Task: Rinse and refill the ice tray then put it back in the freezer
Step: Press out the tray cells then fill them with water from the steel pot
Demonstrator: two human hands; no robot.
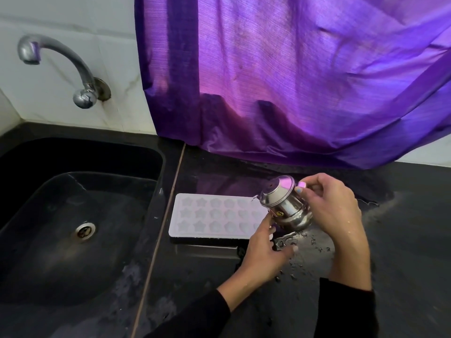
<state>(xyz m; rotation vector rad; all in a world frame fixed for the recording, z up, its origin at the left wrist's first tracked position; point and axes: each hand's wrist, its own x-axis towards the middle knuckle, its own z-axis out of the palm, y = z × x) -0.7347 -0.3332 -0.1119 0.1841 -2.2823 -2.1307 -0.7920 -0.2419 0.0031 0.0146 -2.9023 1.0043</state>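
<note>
Right hand (pixel 334 211) tilting steel pot (pixel 284 203), ice tray (pixel 210 215)

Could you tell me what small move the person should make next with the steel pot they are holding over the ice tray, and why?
Probably tip the steel pot a little further and move it left along the ice tray. The right hand holds it tilted, mouth toward the tray's right end, while the left hand touches its underside. The tray lies flat on the counter, so its moulds to the left are not under the pot.
</note>
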